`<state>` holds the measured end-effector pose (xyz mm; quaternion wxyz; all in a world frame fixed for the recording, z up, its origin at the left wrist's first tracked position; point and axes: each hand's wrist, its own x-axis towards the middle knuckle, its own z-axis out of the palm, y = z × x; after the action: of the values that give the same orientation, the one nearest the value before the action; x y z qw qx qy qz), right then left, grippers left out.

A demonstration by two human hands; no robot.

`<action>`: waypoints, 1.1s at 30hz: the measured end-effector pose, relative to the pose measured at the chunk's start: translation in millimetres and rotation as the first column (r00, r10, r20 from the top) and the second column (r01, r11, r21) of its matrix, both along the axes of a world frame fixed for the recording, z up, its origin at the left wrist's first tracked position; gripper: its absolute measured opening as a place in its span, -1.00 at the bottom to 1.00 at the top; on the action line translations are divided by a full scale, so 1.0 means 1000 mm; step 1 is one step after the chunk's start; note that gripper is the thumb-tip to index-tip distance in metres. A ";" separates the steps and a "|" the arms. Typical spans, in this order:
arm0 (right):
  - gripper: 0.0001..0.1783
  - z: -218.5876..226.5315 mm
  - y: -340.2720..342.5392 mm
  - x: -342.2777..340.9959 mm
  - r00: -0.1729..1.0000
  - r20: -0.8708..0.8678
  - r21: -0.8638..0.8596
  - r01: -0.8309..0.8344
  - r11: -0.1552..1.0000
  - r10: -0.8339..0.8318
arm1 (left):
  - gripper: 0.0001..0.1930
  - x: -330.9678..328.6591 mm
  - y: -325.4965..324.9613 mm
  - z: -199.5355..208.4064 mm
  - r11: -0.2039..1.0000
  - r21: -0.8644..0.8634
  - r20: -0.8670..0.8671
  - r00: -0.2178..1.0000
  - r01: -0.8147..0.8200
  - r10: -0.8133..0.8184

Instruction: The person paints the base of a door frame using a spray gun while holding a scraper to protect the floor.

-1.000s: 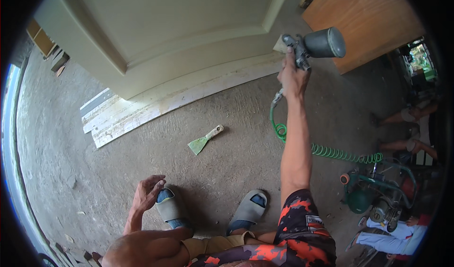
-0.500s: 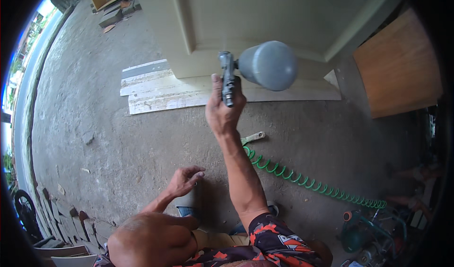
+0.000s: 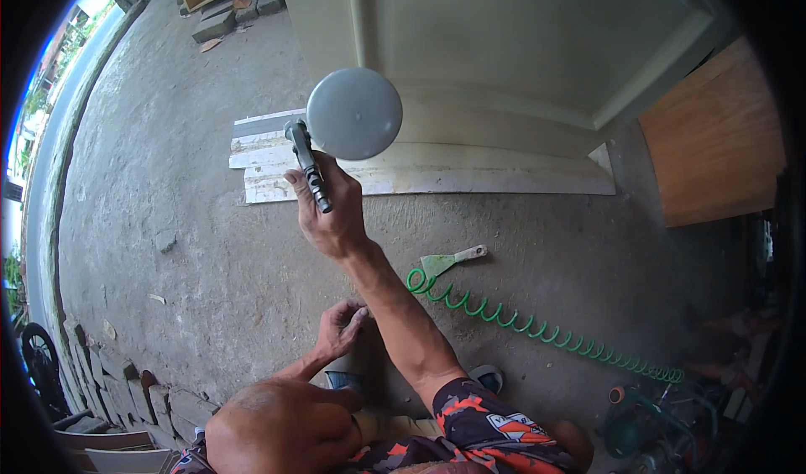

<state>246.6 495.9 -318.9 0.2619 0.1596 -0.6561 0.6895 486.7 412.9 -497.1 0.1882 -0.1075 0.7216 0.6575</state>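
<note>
My right hand (image 3: pixel 336 218) is wrapped round the handle of a metal spray gun (image 3: pixel 307 165), held out over the far boards. A round grey paint cup (image 3: pixel 356 115) sits on the gun, its flat end facing me. Beyond it stands a large pale panelled piece (image 3: pixel 495 62), like a door or cabinet side, on white boards (image 3: pixel 470 170) laid on the floor. My left hand (image 3: pixel 340 327) hovers near my knee with its fingers curled; what lies between them, if anything, is hidden. A green coiled air hose (image 3: pixel 520 327) trails rightward from beside my right forearm.
A putty knife (image 3: pixel 453 260) lies on the concrete floor by the hose. At the lower right is a compressor-like machine (image 3: pixel 630 432) with a green tank. A brown wooden panel (image 3: pixel 714 138) leans at the right. Stone blocks (image 3: pixel 215 26) sit at the far left, stacked tiles (image 3: pixel 126 390) at the lower left.
My right hand has swung the spray gun left, and the cup has turned its flat end toward me. My left hand has shifted slightly right, its fingers more curled.
</note>
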 end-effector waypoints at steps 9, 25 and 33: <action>-0.63 -0.012 0.146 -0.006 0.974 0.172 0.216 0.109 0.970 -0.148 | -0.81 -0.003 0.017 0.017 0.907 -0.351 -0.187 0.932 0.233 -0.312; -0.61 0.027 0.444 -0.004 0.795 0.452 0.030 0.441 0.897 -0.406 | -0.82 0.006 0.024 -0.001 0.835 -0.523 -0.367 0.840 0.170 -0.400; -0.63 0.049 0.553 -0.016 0.716 0.505 0.036 0.541 0.840 -0.482 | -0.83 0.003 0.034 0.006 0.807 -0.561 -0.380 0.807 0.188 -0.452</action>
<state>231.0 1048.8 -269.5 0.2738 -0.2256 -0.6784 0.6434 489.3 447.0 -491.1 0.0742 0.1480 0.8966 0.4108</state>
